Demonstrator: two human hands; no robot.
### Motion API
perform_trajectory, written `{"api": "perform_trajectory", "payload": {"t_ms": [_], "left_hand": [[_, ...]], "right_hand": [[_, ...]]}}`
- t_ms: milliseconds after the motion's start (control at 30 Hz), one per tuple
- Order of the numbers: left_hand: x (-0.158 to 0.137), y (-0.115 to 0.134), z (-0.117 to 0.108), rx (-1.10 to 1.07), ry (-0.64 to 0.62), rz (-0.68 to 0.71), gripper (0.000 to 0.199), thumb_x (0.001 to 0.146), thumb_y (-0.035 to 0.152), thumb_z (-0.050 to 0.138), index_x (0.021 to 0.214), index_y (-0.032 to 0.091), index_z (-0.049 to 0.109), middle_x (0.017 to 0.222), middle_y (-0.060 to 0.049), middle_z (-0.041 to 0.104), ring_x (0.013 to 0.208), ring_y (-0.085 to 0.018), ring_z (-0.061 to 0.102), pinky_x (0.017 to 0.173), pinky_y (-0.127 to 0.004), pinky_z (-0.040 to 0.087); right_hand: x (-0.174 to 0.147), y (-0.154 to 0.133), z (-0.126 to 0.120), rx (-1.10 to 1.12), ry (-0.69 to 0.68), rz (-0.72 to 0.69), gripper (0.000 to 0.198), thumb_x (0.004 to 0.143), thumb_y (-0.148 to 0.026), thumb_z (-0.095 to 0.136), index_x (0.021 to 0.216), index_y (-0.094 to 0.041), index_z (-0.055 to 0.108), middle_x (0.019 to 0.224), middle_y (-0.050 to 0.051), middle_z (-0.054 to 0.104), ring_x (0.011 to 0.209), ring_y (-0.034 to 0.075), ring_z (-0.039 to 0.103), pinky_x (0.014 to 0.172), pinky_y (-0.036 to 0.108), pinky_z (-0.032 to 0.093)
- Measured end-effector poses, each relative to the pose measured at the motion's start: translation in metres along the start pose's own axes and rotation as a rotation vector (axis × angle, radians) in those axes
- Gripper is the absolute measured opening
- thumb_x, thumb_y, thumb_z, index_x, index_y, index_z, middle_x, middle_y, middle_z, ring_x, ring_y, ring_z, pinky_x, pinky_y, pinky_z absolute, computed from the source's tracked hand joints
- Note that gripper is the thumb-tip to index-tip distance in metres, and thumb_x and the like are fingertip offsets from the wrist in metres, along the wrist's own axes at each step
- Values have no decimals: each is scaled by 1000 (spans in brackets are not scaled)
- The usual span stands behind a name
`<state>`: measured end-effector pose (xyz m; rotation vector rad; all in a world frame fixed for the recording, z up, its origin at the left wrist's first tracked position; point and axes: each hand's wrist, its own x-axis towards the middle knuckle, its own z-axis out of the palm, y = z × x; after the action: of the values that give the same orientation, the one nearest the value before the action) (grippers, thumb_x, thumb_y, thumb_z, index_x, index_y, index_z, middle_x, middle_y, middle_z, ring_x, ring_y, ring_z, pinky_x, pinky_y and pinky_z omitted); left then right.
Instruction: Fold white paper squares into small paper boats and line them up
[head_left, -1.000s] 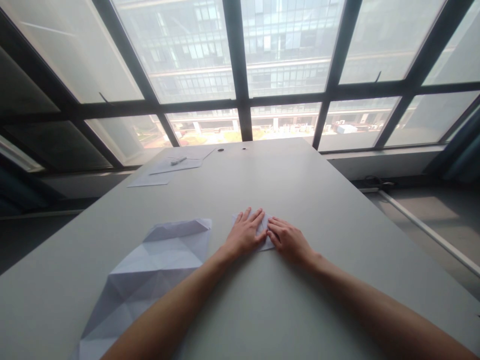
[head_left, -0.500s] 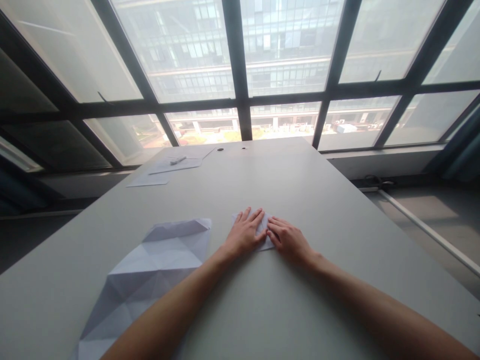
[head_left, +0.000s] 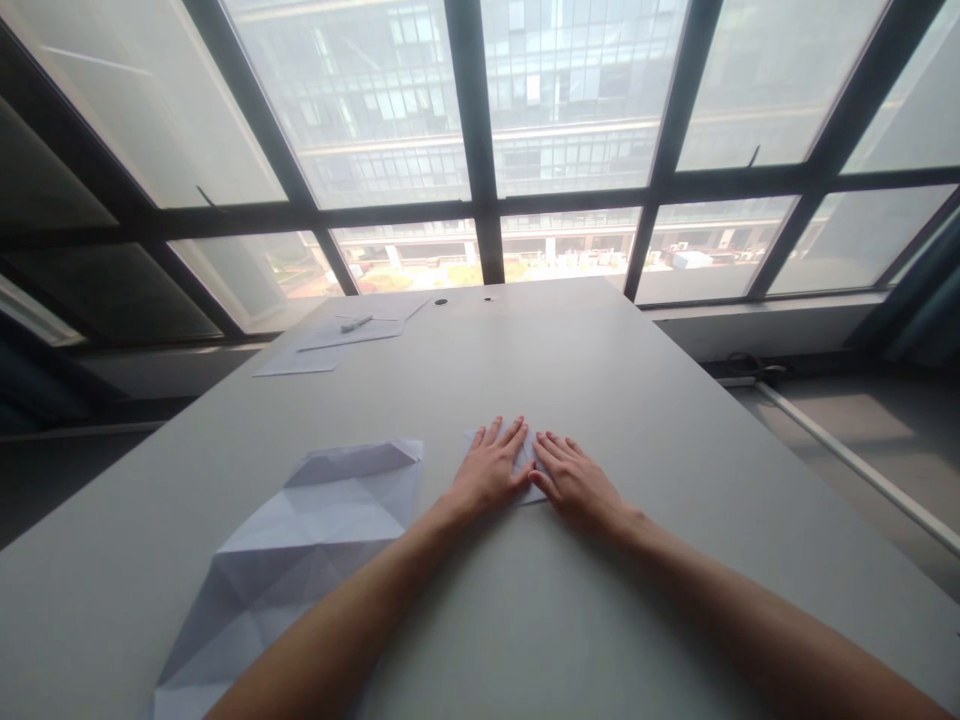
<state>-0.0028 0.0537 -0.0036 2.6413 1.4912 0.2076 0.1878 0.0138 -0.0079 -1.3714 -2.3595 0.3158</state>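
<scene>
A small folded piece of white paper (head_left: 528, 462) lies flat on the table, mostly covered by my hands. My left hand (head_left: 491, 465) rests flat over its left part with the fingers spread. My right hand (head_left: 571, 475) presses on its right part, fingers stretched out and thumb reaching close to my left thumb. Between the two hands only a narrow strip and the near edge of the paper show. Left of my left forearm lies a larger creased sheet of paper (head_left: 315, 520), partly raised along its folds and partly hidden by the arm.
The white table (head_left: 555, 370) narrows toward a framed window (head_left: 480, 120). At its far left lie several flat paper sheets (head_left: 300, 360) with a small white stick-like object (head_left: 356, 323) on top. Two small holes show near the far edge.
My right hand's fingers have straightened and flattened onto the folded paper, where they were more curled before. My left hand has stayed nearly in place.
</scene>
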Motion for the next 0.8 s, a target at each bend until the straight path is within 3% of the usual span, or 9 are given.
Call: {"api": "perform_trajectory", "payload": {"t_ms": [233, 800], "left_hand": [[-1, -1, 1, -19, 14, 15, 64, 97, 60, 35, 154, 29, 31, 160, 1, 28, 149, -33, 17, 120, -50, 16], [0, 0, 2, 12, 14, 1, 69, 96, 62, 35, 155, 25, 30, 160, 0, 28, 149, -33, 17, 120, -49, 17]], "right_hand": [[1, 1, 2, 2, -9, 10, 60, 102, -48, 34, 149, -12, 39, 155, 15, 35, 146, 25, 29, 120, 44, 23], [0, 0, 2, -92, -22, 70, 68, 102, -53, 24, 149, -6, 37, 156, 17, 33, 146, 26, 27, 120, 45, 19]]}}
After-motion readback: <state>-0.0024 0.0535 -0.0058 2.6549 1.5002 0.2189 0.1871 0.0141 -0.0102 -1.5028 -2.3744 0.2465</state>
